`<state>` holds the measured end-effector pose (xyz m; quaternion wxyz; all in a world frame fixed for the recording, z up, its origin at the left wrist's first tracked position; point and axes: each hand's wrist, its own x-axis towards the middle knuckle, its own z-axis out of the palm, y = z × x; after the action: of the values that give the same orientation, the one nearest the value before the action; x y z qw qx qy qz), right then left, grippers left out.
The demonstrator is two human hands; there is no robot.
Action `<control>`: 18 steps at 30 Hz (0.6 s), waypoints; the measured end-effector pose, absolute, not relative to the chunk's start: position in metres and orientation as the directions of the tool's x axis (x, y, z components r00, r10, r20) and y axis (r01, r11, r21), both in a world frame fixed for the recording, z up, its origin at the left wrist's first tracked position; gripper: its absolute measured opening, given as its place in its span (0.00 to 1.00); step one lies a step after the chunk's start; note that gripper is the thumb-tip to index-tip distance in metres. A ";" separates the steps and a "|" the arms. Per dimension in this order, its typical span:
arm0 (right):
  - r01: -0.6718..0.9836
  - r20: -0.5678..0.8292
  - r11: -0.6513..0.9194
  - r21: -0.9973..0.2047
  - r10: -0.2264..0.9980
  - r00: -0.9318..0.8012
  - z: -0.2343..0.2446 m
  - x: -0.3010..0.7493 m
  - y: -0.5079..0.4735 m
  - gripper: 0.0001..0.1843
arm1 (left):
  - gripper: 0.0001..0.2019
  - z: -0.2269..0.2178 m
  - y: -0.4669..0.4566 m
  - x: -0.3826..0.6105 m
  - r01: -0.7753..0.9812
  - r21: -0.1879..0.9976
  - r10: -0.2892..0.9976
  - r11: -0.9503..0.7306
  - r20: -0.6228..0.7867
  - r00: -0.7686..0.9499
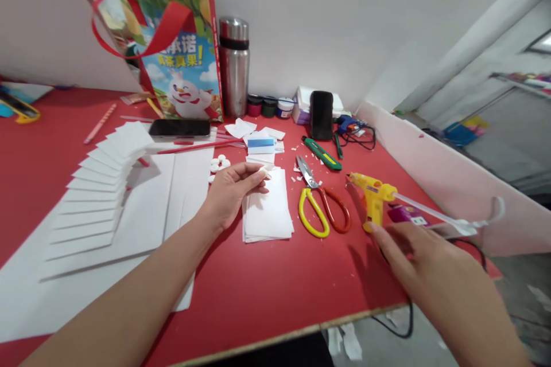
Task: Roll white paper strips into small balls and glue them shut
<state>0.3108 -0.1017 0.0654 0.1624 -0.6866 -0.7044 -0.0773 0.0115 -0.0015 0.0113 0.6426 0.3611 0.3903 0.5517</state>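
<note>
My left hand [235,189] is closed in a pinch on a small white piece [264,170], mostly hidden by the fingertips. Below it lies a stack of white paper rectangles [269,212]. My right hand [434,258] is at the right, thumb stretched toward the handle base of a yellow hot glue gun [373,192]; its other fingers are partly hidden, and I see no grip around the handle. A clear glue stick [430,212] sticks out of the gun's back. Scissors [321,200] with one yellow and one red handle lie open between my hands.
Fanned white card steps [92,189] stand on white sheets at left. Small white discs [219,163] lie by my left hand. Behind are a green cutter [322,153], phones, paint jars, a steel flask [235,69] and a gift bag [185,69]. A black cord hangs over the table edge.
</note>
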 end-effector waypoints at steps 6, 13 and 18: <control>0.973 0.302 -0.143 -0.183 0.933 0.194 0.027 0.326 -0.056 0.25 | 0.11 0.012 -0.004 0.012 -0.422 0.898 0.990 0.126 -0.085 0.114; 0.806 0.148 -0.259 -0.533 0.909 0.390 0.045 0.320 -0.042 0.18 | 0.11 0.010 -0.003 0.008 -0.419 0.897 0.987 0.143 -0.097 0.130; 0.190 -0.018 -0.087 -0.978 0.942 0.336 0.074 0.273 -0.060 0.10 | 0.11 0.011 0.000 0.004 -0.419 0.897 0.988 0.140 -0.100 0.116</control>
<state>0.2730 -0.0599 0.0742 0.5104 -0.6384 -0.4429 0.3684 0.0044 -0.0001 0.0107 0.6494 0.3692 0.3854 0.5418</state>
